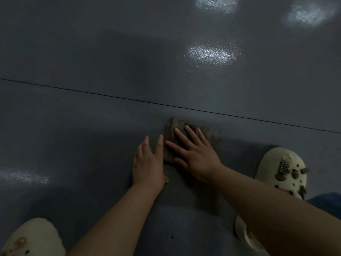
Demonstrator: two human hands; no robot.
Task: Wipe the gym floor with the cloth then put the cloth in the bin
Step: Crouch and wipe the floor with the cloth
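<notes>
Down on dark gym floor (92,52): brown cloth (171,133) lying flat just below the seam line, pinned under flat, spread right hand (195,156). At its nine o'clock, left hand (147,163), fingers straight, touching the cloth edge. Cream clogs (280,169) at four and seven o'clock.

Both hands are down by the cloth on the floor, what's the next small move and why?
Probably slide the cloth sideways under the flat right hand, since it is already pressed to the floor; the left hand lies beside it and no bin is in view.
</notes>
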